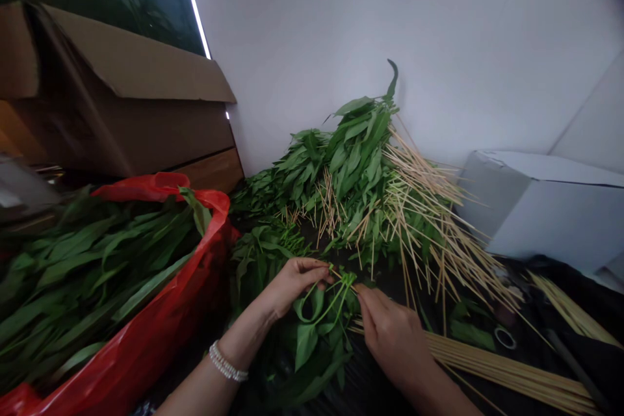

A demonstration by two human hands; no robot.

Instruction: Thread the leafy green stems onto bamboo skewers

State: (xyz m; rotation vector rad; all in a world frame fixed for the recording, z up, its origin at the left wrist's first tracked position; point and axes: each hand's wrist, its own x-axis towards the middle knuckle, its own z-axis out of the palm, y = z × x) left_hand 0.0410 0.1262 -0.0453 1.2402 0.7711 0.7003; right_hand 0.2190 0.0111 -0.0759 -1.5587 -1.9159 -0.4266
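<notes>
Skewer: a thin, tan wooden stick (337,272) lies between my hands, its long axis slanting from upper left to lower right.
Right hand: mine (390,331) grips its lower end.
Left hand: mine (297,283) pinches the stem at its upper end.
Greens: slender green leafy stems (306,343) cross the stick between both hands, neither clearly nearer.
Writing: none I can read.
</notes>
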